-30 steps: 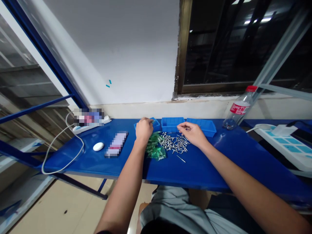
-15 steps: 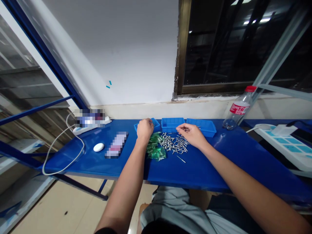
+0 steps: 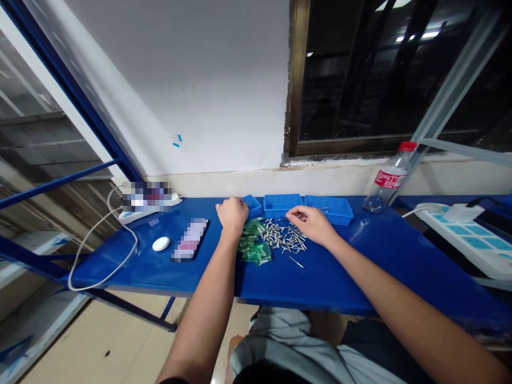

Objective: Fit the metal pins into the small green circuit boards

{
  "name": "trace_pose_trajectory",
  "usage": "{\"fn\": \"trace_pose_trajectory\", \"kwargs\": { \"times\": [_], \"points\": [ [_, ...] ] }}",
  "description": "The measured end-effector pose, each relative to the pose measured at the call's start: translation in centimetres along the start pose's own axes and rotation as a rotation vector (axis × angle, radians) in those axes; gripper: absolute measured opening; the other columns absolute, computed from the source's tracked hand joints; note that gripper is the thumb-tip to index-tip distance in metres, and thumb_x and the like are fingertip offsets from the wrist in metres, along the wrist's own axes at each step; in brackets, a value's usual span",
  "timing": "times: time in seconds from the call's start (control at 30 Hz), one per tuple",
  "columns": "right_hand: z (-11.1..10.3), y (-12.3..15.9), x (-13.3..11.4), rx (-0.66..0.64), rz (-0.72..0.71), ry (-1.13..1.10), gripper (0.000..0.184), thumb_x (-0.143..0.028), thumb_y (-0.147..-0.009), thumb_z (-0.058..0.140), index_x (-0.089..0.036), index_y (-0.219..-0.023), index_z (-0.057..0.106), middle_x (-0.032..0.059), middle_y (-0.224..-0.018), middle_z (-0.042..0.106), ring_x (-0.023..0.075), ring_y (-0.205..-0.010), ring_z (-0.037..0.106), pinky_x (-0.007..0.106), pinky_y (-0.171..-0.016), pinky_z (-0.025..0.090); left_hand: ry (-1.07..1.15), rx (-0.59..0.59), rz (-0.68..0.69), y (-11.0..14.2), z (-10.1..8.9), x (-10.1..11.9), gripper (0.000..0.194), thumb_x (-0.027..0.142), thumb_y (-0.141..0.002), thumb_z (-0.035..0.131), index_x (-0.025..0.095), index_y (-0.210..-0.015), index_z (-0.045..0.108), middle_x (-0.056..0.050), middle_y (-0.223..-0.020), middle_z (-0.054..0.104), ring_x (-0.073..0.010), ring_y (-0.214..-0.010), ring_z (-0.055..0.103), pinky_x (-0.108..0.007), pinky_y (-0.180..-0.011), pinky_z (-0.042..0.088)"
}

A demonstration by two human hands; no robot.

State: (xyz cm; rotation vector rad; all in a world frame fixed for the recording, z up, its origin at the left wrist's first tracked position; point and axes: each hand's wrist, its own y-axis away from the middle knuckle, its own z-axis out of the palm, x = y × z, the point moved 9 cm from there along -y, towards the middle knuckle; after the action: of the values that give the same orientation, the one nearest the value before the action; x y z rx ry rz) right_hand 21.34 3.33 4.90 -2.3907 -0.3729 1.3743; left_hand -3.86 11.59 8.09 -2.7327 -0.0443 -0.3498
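Observation:
My left hand [image 3: 232, 214] is at the left blue tray [image 3: 253, 206], its back towards me, covering much of that tray. Its fingers bend down out of sight, so I cannot tell whether they grip anything. With thumb and fingers pinched together, my right hand [image 3: 311, 223] hovers by the far edge of a pile of metal pop rivets [image 3: 282, 236]. What the pinch holds, if anything, is too small to make out. Small green plastic packets [image 3: 253, 242] lie against the rivets' left side. One loose rivet [image 3: 296, 262] rests nearer to me.
A middle blue tray [image 3: 282, 202] and a right blue tray [image 3: 334, 209], with thin pieces in it, stand along the wall. Left are a phone [image 3: 190, 240], a white oval object [image 3: 161, 244] and a cable. Right are a plastic bottle [image 3: 387, 181] and a power strip [image 3: 472, 234].
My left hand has shifted slightly left over the left tray, baring more of its right end. The right hand stays almost in place, still pinched.

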Motion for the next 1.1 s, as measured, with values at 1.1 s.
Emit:
{"fn": "trace_pose_trajectory", "kwargs": {
  "times": [1.1],
  "points": [
    [4.9, 1.4, -2.1, -0.302, -0.459, 0.584, 0.018, -0.014, -0.095, 0.064, -0.024, -0.098, 0.079, 0.0084, -0.097, 0.080, 0.0272, -0.100, 0.068, 0.039, -0.090, 0.051, 0.417, -0.035, 0.795, 5.4, -0.9, 9.5, 0.042, 0.040, -0.105, 0.051, 0.020, -0.077, 0.074, -0.008, -0.079, 0.071, -0.0244, -0.086, 0.062, -0.037, -0.087, 0.049]
  ]
}}
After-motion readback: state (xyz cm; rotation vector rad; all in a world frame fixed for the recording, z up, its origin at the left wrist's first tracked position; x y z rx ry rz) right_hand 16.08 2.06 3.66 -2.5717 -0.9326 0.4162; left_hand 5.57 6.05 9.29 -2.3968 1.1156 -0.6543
